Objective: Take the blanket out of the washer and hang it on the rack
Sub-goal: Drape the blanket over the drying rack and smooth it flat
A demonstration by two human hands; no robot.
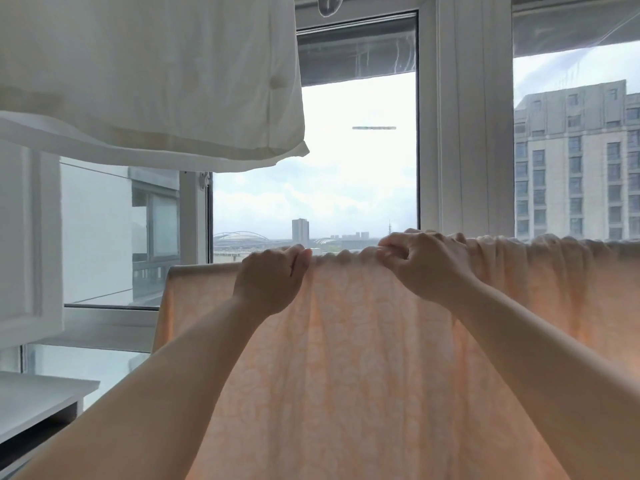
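Note:
A pale peach blanket (pixel 346 358) with a faint floral pattern hangs in front of me, draped over a horizontal bar that the cloth hides. Its top edge is bunched into folds, most tightly on the right. My left hand (pixel 270 282) grips the top fold left of centre. Just to its right, my right hand (pixel 426 261) pinches the gathered top edge with curled fingers. The two hands are a short gap apart. No washer is in view.
A white quilt (pixel 156 81) hangs overhead at the upper left. Behind the blanket stands a white-framed window (pixel 464 133) with city buildings outside. At the lower left is a white shelf (pixel 38 400), and a white cabinet door (pixel 24 237) above it.

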